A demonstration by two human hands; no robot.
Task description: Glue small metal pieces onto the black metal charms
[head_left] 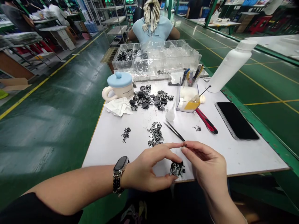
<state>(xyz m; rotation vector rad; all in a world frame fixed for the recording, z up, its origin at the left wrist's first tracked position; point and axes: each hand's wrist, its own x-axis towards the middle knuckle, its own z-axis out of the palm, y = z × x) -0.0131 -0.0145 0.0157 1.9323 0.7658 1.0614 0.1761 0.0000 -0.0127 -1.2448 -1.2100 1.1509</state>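
My left hand [149,168] wears a watch and pinches a small black and silver part [177,169] between thumb and lower fingers at the near edge of the white table [245,155]. Its index finger stretches to the right. My right hand [205,165] meets it, with thumb and forefinger pinched on a tiny dark piece [184,144] just above the part. Black tweezers [174,130] lie on the table right behind my fingers. A heap of small silver pieces [155,134] lies behind my left hand.
Black parts [150,99] are piled mid-table by a lidded mug [120,85], a tissue [118,106] and a clear pen box [188,98]. A red cutter [206,121], phone [235,119] and white bottle [230,65] lie right. Clear trays [158,56] and a seated person [153,26] are behind.
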